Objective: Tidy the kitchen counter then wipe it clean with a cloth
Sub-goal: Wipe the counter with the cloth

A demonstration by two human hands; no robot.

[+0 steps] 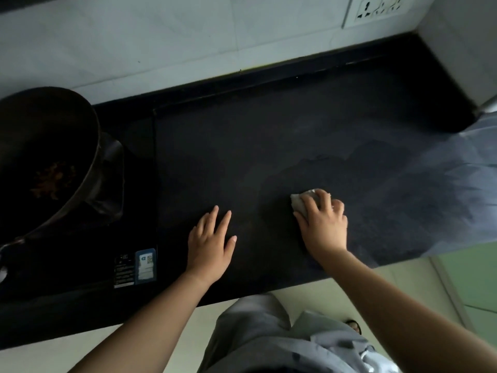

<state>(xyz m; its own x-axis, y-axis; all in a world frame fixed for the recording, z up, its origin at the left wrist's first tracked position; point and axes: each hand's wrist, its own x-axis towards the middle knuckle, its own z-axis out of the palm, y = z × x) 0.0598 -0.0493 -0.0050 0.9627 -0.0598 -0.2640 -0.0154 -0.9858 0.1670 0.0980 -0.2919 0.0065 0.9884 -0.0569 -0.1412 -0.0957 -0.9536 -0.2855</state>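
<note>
The dark kitchen counter [282, 135] fills the middle of the view. My right hand [324, 222] presses a small white cloth [300, 201] flat on the counter near its front edge; only the cloth's left part shows past my fingers. My left hand [209, 243] rests palm down on the counter with fingers spread, a hand's width left of the cloth, holding nothing. A paler streaked sheen covers the counter right of the cloth.
A dark wok [45, 162] with some browned food sits on a black cooktop [129, 265] at the left. A tiled wall with a socket plate [376, 9] runs behind. A wall corner [462, 49] bounds the counter at right.
</note>
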